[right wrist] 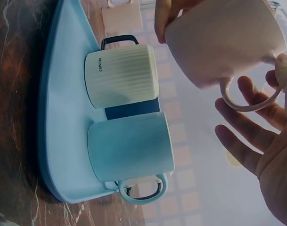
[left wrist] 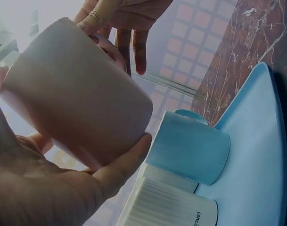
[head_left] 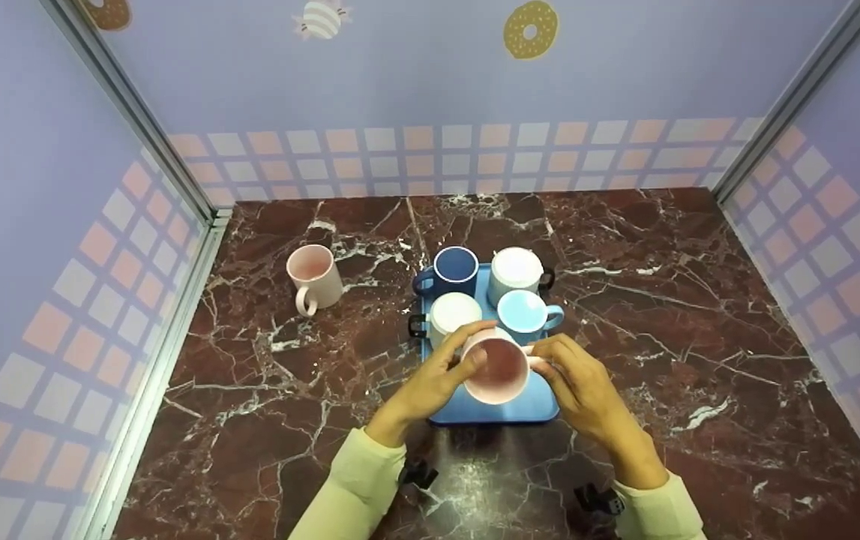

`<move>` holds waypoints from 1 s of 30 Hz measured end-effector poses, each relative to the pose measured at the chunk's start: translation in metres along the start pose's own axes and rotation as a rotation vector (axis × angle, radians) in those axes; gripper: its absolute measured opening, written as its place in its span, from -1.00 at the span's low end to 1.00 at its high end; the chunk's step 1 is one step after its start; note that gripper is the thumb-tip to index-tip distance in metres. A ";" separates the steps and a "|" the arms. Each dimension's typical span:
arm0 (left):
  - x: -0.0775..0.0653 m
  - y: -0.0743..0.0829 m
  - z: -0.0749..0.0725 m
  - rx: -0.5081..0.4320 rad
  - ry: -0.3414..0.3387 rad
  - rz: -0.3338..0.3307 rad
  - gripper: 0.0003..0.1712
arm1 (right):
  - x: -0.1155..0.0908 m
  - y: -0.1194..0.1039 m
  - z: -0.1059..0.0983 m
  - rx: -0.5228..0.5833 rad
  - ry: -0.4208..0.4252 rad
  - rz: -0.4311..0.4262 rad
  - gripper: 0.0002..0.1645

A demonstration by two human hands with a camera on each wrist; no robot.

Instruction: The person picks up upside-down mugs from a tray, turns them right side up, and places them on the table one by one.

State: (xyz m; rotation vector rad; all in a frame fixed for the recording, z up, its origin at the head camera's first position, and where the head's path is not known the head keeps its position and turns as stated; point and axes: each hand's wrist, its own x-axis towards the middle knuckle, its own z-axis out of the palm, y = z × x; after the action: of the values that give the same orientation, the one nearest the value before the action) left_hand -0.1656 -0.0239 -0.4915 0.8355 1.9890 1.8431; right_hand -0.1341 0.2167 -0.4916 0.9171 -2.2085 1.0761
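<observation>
A pink mug is held up over the near part of a blue tray, its opening turned toward the head camera. My left hand grips the mug's body from the left, thumb at the rim. On the other side my right hand pinches the handle, which the right wrist view shows with a finger through its loop. Behind it on the tray stand a light blue mug, a dark blue mug and two white ribbed mugs, one at the left and one at the far right.
Left of the tray, a second pink mug stands upright on the dark red marbled table, handle toward me. Patterned lilac walls enclose the table at the back and both sides.
</observation>
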 end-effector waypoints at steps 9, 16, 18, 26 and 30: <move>-0.006 -0.002 0.005 -0.021 -0.031 0.015 0.14 | 0.000 0.002 0.000 0.061 0.016 0.118 -0.73; -0.006 -0.006 0.014 -0.033 0.055 -0.057 0.06 | 0.005 -0.010 0.002 0.066 0.034 0.245 -0.71; -0.006 -0.006 0.014 -0.029 0.061 -0.076 0.02 | 0.009 -0.017 0.001 0.094 0.037 0.263 -0.74; -0.006 -0.007 0.014 -0.031 0.048 -0.087 -0.04 | 0.017 -0.029 -0.003 0.315 -0.084 0.411 -0.86; -0.005 -0.008 0.015 -0.044 0.043 -0.087 -0.04 | 0.015 -0.028 -0.002 0.381 -0.107 0.475 -0.80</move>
State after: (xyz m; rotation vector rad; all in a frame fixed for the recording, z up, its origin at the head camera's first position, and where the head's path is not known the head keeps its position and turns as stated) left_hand -0.1541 -0.0147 -0.5023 0.6914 1.9702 1.8632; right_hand -0.1221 0.2002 -0.4669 0.6135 -2.4231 1.7489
